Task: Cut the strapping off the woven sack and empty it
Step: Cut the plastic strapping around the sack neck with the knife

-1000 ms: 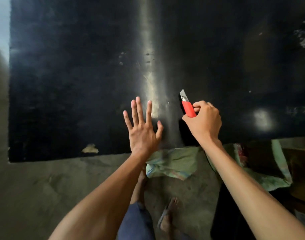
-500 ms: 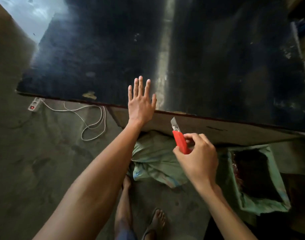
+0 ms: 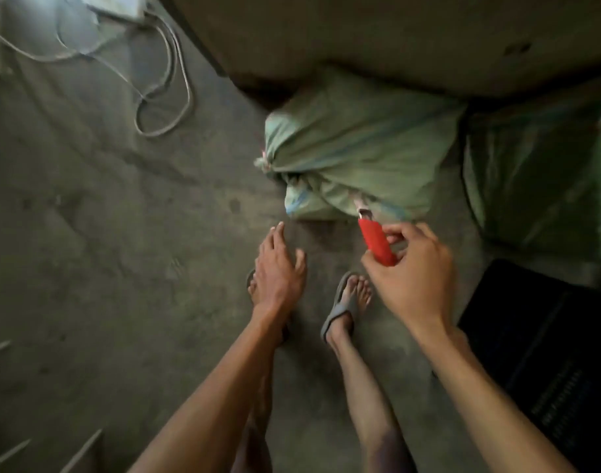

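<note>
A green woven sack (image 3: 357,145) lies on the concrete floor, half under a table edge, with its tied neck (image 3: 265,162) at the left end. My right hand (image 3: 411,278) grips a red utility knife (image 3: 375,242) whose blade tip points at the sack's near edge. My left hand (image 3: 278,268) hovers over the floor just below and left of the sack, fingers apart and holding nothing. The strapping itself is too blurred to make out beyond the knot.
A second green sack (image 3: 537,172) sits to the right. A black mat (image 3: 544,356) lies at lower right. White cables (image 3: 162,80) and a power strip (image 3: 114,5) lie at upper left. The table's underside (image 3: 394,35) overhangs the sack. My sandalled feet (image 3: 346,305) stand below it.
My view has tipped down from the black tabletop to the floor. My left hand left the table edge and dropped toward the sack. The knife hand moved down to the sack's near edge.
</note>
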Action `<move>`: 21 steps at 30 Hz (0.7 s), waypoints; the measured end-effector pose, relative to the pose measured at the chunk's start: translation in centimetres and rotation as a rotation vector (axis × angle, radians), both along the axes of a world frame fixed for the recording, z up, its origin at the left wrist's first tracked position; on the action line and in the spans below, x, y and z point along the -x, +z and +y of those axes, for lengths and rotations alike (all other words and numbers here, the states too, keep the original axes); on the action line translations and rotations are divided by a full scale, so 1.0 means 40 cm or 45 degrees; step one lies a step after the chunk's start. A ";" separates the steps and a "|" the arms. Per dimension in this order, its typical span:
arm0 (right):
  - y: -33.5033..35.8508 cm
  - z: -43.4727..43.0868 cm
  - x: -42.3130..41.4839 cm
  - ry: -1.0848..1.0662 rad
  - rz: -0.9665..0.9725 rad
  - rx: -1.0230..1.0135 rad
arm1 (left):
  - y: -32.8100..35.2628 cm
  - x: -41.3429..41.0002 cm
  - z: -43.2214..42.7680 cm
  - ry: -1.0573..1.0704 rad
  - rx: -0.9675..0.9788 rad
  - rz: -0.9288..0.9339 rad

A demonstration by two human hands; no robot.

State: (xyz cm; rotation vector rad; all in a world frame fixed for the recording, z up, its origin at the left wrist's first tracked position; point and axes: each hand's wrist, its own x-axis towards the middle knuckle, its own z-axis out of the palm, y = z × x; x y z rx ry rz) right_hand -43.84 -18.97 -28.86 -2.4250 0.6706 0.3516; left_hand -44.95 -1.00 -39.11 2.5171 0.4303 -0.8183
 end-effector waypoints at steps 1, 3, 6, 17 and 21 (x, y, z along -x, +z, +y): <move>-0.060 0.005 0.016 0.024 0.044 0.015 | -0.054 0.026 0.009 0.024 -0.016 0.063; -0.177 0.012 0.030 0.081 0.092 0.039 | -0.167 0.049 0.027 0.085 -0.021 0.145; -0.346 0.026 0.012 0.155 0.087 0.041 | -0.351 0.016 0.049 0.232 -0.007 0.167; -0.713 0.076 -0.231 0.626 -0.207 0.106 | -0.804 -0.294 0.031 0.851 0.165 0.026; -0.741 0.077 -0.302 0.722 -0.321 0.081 | -0.874 -0.331 0.015 0.870 0.394 -0.094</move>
